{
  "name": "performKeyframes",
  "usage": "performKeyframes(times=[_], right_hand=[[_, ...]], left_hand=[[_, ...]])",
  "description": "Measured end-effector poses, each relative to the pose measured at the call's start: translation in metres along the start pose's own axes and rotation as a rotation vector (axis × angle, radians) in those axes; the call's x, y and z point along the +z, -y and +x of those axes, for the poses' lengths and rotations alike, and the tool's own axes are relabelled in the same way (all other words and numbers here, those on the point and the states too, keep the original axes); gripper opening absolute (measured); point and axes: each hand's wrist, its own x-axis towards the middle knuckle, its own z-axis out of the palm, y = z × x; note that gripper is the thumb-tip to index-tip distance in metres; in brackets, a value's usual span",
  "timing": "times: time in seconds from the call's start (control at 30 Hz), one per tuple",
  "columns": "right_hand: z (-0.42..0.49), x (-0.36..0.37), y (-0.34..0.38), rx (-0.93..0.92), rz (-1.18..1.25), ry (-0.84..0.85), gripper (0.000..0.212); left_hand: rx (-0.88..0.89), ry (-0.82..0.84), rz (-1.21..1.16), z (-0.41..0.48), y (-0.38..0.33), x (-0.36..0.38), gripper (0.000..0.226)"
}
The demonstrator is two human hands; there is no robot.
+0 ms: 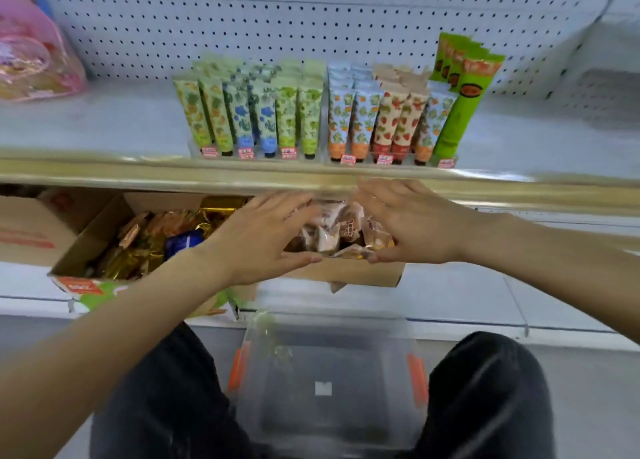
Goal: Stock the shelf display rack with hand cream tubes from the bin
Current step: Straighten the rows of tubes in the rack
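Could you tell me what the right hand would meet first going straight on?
The right hand would probably meet the shelf's gold front edge first, below the hand cream tubes; depth is unclear.

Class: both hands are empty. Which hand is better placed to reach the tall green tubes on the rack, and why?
Right, probably. The right hand hovers open below the shelf edge, nearest the green tubes at the right end of the rack; the left hand lies further left and would have to cross.
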Motion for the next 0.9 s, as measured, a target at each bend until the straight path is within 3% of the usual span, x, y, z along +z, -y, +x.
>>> performKeyframes(times=[0.33,0.7,0.8,0.9], right_hand=[[0.01,-0.111,-0.067,0.042,-0.076,-0.114,0.095],[0.067,-0.155,-0.156,0.169,-0.064,-0.066,0.091],[0.085,-0.165,-0.187,0.248,0.043,-0.008,0.087],[0.101,-0.168,-0.218,0.328,0.305,0.036,0.076]], left_hand=[[-0.004,-0.136,0.082,0.059,0.034,-0.117,0.083],[-0.083,-0.08,0.074,0.128,0.113,-0.147,0.089],[-0.078,-0.061,0.06,0.158,0.122,-0.146,0.09],[-0.076,-0.045,0.016,0.182,0.121,-0.14,0.084]])
